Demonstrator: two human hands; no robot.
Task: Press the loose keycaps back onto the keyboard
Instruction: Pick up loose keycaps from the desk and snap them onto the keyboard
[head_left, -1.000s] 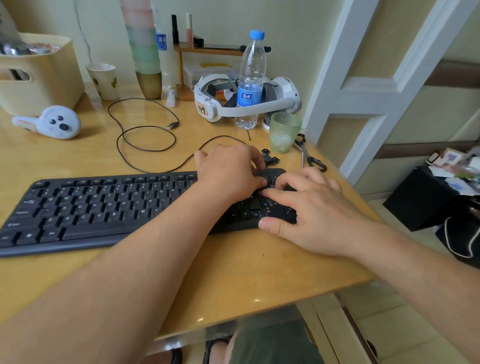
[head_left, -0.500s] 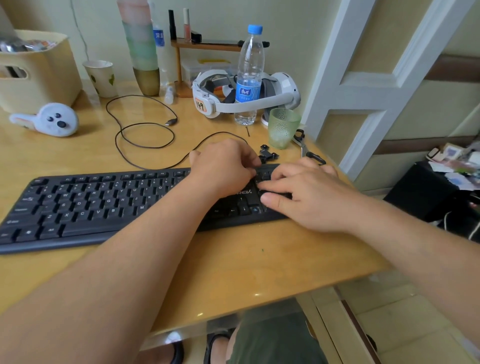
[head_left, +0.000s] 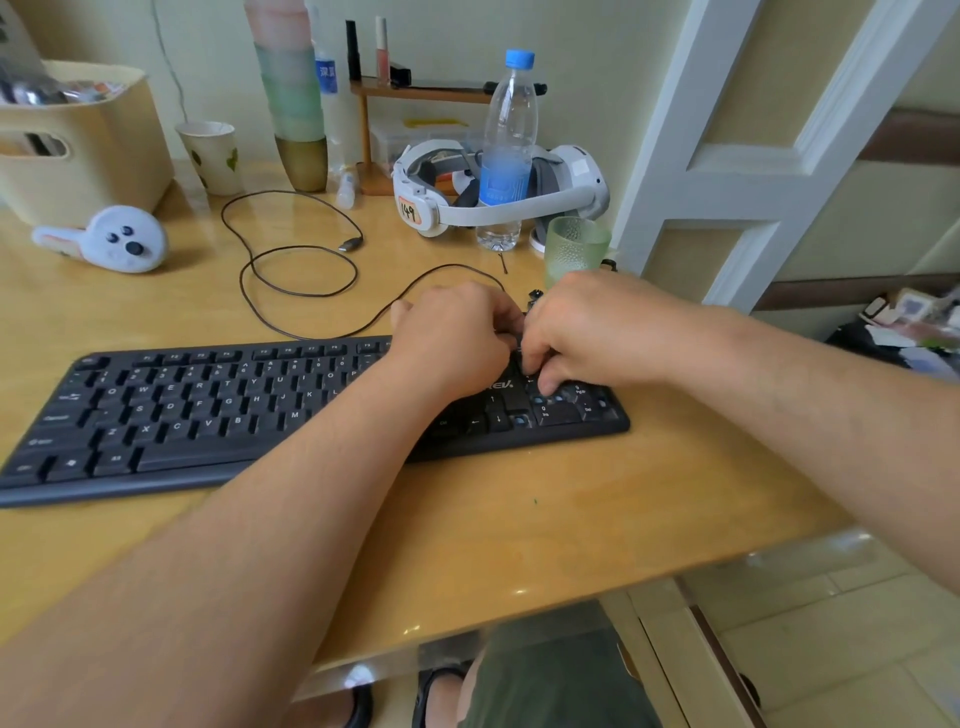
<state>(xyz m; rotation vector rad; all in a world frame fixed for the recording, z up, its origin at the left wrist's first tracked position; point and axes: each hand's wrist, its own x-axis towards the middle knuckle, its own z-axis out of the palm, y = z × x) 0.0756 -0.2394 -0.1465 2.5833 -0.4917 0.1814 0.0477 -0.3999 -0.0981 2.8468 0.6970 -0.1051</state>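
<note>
Hands meet over the right end of the black keyboard (head_left: 218, 410), which lies on the wooden desk (head_left: 467, 530). The left hand (head_left: 452, 338) has its fingers curled down by the right hand; what they hold is hidden. The right hand (head_left: 587, 332) is curled too, fingertips pressing on the keys. Some key spots near the number pad show blue stems with no caps. A few loose keycaps (head_left: 534, 297) lie just beyond the hands, near a green glass (head_left: 574, 249).
</note>
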